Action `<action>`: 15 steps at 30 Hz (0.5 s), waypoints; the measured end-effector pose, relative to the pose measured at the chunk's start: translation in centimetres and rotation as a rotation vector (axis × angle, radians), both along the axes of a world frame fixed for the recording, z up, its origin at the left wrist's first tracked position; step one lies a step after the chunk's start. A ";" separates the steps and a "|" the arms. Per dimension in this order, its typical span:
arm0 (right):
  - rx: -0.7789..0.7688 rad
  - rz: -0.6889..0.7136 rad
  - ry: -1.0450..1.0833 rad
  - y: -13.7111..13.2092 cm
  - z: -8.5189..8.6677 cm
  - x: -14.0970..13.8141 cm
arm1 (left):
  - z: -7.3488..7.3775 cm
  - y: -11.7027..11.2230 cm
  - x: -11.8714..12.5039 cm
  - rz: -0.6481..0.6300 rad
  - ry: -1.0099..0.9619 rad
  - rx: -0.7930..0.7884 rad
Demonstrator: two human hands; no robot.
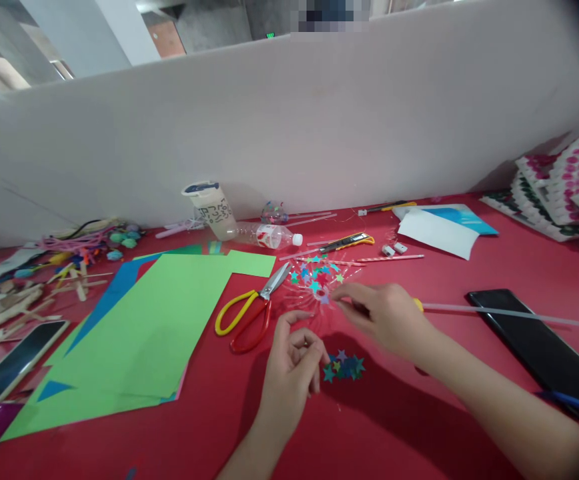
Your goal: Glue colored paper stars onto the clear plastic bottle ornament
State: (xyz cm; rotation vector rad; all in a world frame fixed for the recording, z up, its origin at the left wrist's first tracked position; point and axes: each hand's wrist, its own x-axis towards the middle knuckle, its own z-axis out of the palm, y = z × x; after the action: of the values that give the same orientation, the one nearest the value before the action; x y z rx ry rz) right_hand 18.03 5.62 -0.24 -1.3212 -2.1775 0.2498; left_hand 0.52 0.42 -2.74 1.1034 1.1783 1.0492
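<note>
A clear plastic piece with fringed strips lies in front of my hands, covered in colourful star stickers. My right hand is closed in a pinch at its right edge; whatever is between the fingertips is too small to make out. Curled just below it, my left hand has thumb and fingers brought together, and I cannot see what they hold. A small pile of blue, green and purple stars sits on the red table beside the left fingers. Scissors with yellow and red handles lie left of the plastic piece.
Green paper sheets cover the left side. Behind are a plastic bottle, a cup and a utility knife. A translucent stick crosses a black phone at right. A white wall bounds the table.
</note>
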 end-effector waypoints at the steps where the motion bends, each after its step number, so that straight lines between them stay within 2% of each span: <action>1: 0.030 0.024 -0.064 -0.1 -0.3 -0.1 | 0.0 -0.1 0.0 0.000 0.010 0.003; 6: 0.087 -0.006 -0.273 0.2 -0.9 -0.3 | 0.1 -0.3 0.0 -0.021 0.072 0.017; 15: 0.071 -0.029 -0.244 0.1 -0.4 0.0 | 0.2 -0.3 0.2 -0.032 0.087 0.017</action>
State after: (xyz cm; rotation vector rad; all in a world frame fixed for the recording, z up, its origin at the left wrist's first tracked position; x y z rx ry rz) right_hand 17.99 5.69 -0.61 -1.4036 -2.3417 -0.0015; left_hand 0.68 0.12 -2.49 1.1875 1.2190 0.9964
